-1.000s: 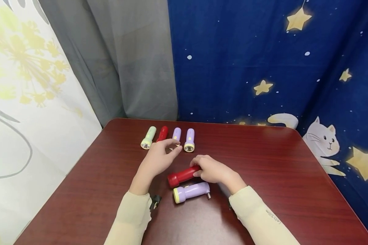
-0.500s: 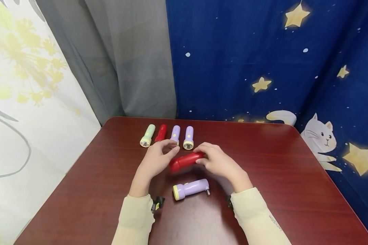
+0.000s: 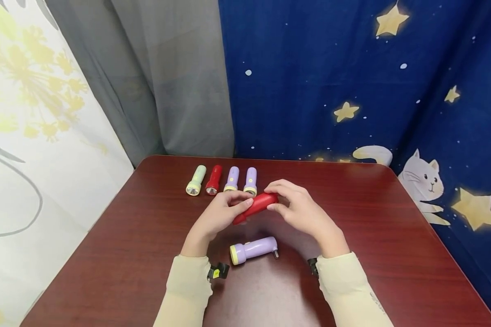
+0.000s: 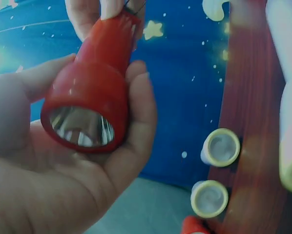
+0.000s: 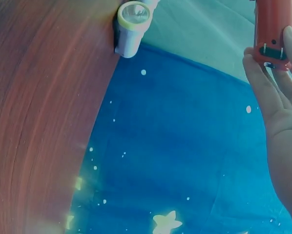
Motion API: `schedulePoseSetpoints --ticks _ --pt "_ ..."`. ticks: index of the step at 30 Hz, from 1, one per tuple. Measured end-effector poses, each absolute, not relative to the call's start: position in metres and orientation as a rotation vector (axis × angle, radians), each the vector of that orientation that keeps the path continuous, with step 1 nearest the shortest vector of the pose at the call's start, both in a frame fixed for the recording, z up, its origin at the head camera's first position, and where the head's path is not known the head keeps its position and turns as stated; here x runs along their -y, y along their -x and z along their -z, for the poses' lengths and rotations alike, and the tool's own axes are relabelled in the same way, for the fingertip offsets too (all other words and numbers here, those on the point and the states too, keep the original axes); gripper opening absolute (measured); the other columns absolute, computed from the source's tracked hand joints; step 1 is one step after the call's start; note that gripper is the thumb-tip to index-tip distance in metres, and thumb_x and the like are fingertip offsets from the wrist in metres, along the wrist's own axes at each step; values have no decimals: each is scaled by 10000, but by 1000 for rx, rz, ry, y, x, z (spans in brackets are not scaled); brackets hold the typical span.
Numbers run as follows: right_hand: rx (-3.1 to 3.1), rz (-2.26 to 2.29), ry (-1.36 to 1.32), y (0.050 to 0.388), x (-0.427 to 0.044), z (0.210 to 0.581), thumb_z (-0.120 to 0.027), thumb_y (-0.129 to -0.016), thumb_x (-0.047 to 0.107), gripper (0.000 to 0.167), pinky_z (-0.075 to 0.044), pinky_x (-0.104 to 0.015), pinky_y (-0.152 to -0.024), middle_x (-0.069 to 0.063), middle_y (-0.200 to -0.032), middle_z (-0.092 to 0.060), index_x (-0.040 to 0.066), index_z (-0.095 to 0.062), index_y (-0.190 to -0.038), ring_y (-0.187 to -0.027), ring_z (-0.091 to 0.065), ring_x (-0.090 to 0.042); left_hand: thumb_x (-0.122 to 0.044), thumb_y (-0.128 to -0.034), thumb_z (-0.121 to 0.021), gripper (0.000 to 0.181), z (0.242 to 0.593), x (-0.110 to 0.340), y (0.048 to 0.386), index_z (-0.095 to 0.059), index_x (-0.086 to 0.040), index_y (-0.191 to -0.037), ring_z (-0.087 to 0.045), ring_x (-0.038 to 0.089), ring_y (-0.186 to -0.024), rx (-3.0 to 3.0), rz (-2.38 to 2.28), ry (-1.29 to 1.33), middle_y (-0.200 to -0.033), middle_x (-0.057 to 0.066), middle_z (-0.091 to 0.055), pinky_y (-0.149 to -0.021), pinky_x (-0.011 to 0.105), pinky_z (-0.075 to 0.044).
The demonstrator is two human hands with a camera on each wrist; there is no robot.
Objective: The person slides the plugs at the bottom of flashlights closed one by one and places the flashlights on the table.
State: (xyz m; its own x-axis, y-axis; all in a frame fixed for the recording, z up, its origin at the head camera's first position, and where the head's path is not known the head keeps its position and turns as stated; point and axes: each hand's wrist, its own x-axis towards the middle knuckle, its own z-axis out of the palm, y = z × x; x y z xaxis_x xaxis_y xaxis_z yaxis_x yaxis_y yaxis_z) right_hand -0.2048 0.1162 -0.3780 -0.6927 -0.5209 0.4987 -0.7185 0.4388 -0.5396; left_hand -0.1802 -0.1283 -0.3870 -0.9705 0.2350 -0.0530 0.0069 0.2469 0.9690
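Observation:
Above the table, both hands hold a red flashlight (image 3: 262,203). My left hand (image 3: 214,215) grips its wide lens end, fingers curled round the head, as the left wrist view shows its reflector (image 4: 82,127). The narrow tail is pinched by my right hand (image 3: 302,209). On that tail, the right wrist view shows a dark slot with two thin metal prongs (image 5: 273,52). Nearer the person, a purple flashlight (image 3: 255,248) with a yellow rim lies on its side, a metal plug sticking out at its tail.
Along the far side lie a green flashlight (image 3: 196,181), a second red flashlight (image 3: 214,178) and two more purple flashlights, one left (image 3: 232,176) and one right (image 3: 251,178). They stand in a row on the dark red table (image 3: 352,204). Curtains hang behind it.
The right hand has lifted the red flashlight from the table, up and away from the purple one. My left hand has moved right and taken hold of its head.

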Motion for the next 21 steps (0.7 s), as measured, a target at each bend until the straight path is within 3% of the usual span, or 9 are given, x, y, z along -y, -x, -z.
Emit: schedulePoseSetpoints --ticks 4,11,21 --pt "2400 -1060 -1021 202 -118 378 -863 -884 81 392 -597 -438 -1047 -61 -1280 -730 84 -745 -1258 -1203 -702 -241 -192 -1033 -692 380 388 119 179 -681 -63 -1391 -735 246 -952 -2346 -1846 -211 -1247 205 -720 -822 294 -640" --pt "2374 -1027 -813 202 -116 381 -860 -906 196 437 -565 -538 -1064 -77 -1314 -670 84 -724 -1306 -1258 -618 -273 -112 -1003 -708 453 389 107 177 -649 -114 -1452 -650 310 -1166 -2411 -1935 -169 -1353 160 -680 -885 363 -644" --pt "2499 -1292 -808 198 -101 388 -762 -1000 274 580 -655 -401 -890 -70 -1158 -719 142 -522 -1511 -990 -736 -166 -51 -992 -699 504 395 98 177 -614 -114 -1485 -636 286 -1106 -2493 -1960 -207 -1294 192 -664 -884 394 -634"
